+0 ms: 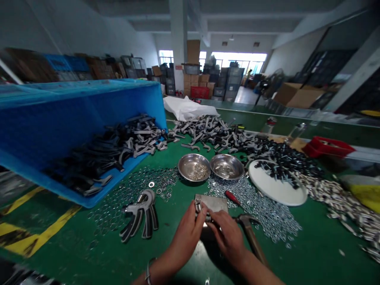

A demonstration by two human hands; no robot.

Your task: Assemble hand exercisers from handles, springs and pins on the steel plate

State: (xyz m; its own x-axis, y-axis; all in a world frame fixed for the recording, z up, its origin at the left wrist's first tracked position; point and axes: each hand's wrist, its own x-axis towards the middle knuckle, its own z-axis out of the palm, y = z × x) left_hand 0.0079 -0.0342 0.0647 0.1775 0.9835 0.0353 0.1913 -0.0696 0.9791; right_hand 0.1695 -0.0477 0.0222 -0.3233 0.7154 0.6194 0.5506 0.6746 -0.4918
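Note:
My left hand is closed around a small shiny coil spring, whose coiled end shows above the thumb. Beside it my right hand has its fingers bent in, pinching at the same metal piece; its fingertips partly hide what they hold. Both hands are over the near edge of a flat metal plate. A hammer with a wooden handle lies just right of my right hand, and a red-handled screwdriver is behind it. To the left rest several grey and black hand grips, piled together.
A blue crate on its side holds handles at left. Two metal bowls contain small parts. Loose washers, nuts and silver pieces cover the green table. A white plate bears black-headed screws; a red bin stands behind.

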